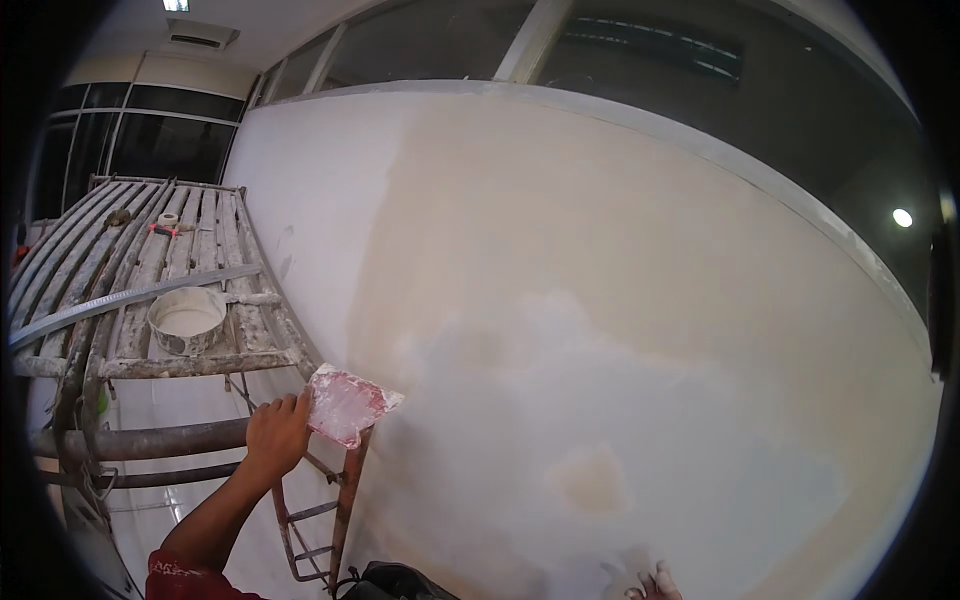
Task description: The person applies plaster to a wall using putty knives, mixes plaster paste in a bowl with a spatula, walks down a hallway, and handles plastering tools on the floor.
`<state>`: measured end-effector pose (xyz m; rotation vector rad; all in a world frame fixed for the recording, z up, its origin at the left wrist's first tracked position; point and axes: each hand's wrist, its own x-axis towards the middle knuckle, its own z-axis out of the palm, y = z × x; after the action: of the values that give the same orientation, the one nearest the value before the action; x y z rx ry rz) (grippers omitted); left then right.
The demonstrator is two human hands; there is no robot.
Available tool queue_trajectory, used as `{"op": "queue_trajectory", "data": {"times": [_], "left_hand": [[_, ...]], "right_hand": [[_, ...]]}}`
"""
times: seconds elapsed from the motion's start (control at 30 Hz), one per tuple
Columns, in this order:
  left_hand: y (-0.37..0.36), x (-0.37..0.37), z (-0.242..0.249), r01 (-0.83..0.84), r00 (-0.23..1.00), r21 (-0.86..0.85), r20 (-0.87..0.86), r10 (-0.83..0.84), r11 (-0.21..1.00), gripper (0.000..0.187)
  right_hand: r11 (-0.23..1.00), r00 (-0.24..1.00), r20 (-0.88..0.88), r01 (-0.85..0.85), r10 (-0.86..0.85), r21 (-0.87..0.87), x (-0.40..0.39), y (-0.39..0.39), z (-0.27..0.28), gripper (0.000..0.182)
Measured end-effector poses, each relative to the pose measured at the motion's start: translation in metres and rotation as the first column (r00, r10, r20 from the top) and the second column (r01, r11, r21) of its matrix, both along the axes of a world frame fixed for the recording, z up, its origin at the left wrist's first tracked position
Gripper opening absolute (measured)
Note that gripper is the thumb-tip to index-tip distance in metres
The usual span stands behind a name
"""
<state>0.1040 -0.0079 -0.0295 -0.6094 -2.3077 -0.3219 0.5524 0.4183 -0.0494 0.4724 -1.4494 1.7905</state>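
My left hand, at the end of a red sleeve, grips the edge of a flat red putty spreader. White putty is smeared over its face and crusted along its borders. The spreader overlaps the scaffold's end and the wall in this view. Low at the bottom edge, my right hand shows only its fingers, slightly bent and apart, in front of the wall. Beige and whitish patches of filler cover that wall. On the scaffold stands a round pan of pale putty, its handle pointing right.
The putty-stained slatted scaffold runs along the left. A long metal straightedge lies across it, with a tape roll and a red-handled tool farther back. A rusty ladder-like frame stands below. Windows top the wall.
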Motion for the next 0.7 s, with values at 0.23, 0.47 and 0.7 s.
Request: {"op": "queue_trajectory", "data": {"times": [0.23, 0.47, 0.7], "left_hand": [[-0.002, -0.003, -0.002, -0.005, 0.999, -0.009, -0.048, 0.005, 1.000, 0.048], [-0.002, -0.001, -0.003, 0.009, 0.999, -0.005, -0.042, -0.009, 1.000, 0.050], [-0.005, -0.003, -0.003, -0.049, 0.998, -0.033, 0.037, 0.050, 0.998, 0.047]], "right_hand": [[0.995, 0.998, 0.054, -0.025, 0.030, -0.098, -0.004, 0.028, -0.014, 0.075], [0.998, 0.998, 0.001, 0.060, -0.060, -0.032, 0.010, 0.024, -0.023, 0.077], [0.880, 0.953, -0.118, -0.302, 0.277, -0.367, -0.012, 0.054, -0.039, 0.080]]}}
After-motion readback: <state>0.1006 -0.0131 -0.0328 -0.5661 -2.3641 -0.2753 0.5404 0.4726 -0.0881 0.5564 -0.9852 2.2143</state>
